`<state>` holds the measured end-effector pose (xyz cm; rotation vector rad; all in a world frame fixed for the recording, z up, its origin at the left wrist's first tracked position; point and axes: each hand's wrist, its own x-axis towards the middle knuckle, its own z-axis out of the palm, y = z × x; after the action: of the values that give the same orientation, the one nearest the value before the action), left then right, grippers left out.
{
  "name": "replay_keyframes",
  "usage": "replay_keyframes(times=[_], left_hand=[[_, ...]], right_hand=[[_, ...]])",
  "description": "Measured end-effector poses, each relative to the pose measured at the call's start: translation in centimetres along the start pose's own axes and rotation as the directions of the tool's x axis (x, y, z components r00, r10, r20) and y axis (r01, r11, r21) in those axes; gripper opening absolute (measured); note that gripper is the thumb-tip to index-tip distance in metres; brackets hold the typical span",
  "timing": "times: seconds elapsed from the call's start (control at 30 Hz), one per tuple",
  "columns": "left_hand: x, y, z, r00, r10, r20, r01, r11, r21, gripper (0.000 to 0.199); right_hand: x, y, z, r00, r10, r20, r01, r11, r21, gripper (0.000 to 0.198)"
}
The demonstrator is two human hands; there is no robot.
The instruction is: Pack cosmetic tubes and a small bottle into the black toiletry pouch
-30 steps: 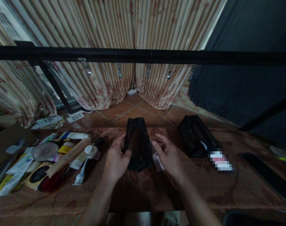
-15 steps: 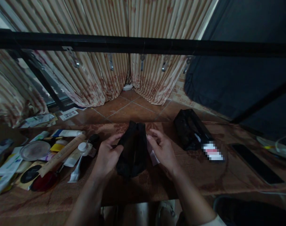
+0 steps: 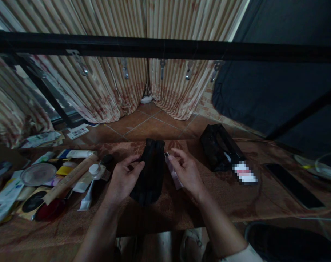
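Observation:
Before me on the cloth-covered table stands a black zip pouch (image 3: 151, 174), its long top opening facing up. My left hand (image 3: 125, 176) pinches the pouch's left side between thumb and fingers. To the right of the pouch, my right hand (image 3: 186, 171) is closed on a slim pale pink tube (image 3: 174, 174) with a dark and silvery end. The tube hangs upright-tilted beside the pouch wall, apart from the opening. Part of it is hidden behind my thumb and palm.
Cosmetics lie heaped at the left, among them a white-capped bottle (image 3: 96, 171), a white tube (image 3: 77, 154) and a round clear-lidded case (image 3: 38, 174). On the right are a second black bag (image 3: 221, 147) and a phone (image 3: 294, 185). A black bar (image 3: 165, 48) with hooks crosses ahead.
The pouch has shifted slightly left with my left hand. The pink tube beside it shows more now, its dark end visible at the right hand's fingertips.

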<state>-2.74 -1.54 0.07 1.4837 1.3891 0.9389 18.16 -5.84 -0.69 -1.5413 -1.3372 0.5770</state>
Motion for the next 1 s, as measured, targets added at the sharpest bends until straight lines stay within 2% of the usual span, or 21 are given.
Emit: replay_keyframes(times=[0.4,0.67,0.87,1.0], left_hand=[[-0.07,0.48,-0.21,0.994,0.044,-0.101,-0.033,0.993,0.115,0.045],[0.31,-0.02,-0.13,0.987,0.073,-0.146,-0.058,0.993,0.106,0.037],[0.08,0.39,-0.08,0.986,0.054,-0.161,-0.037,0.994,0.107,0.035],[-0.02,0.53,-0.11,0.986,0.070,-0.152,-0.059,0.995,0.079,0.031]], right_hand=[[0.04,0.17,0.10,1.000,0.017,0.018,-0.016,1.000,-0.018,0.044],[-0.01,-0.10,0.07,0.998,0.049,0.033,-0.048,0.999,-0.022,0.042],[0.01,0.19,0.29,0.999,0.023,0.025,-0.022,1.000,-0.019,0.039],[-0.25,0.04,0.42,0.999,-0.028,-0.035,0.030,0.997,0.067,0.033]])
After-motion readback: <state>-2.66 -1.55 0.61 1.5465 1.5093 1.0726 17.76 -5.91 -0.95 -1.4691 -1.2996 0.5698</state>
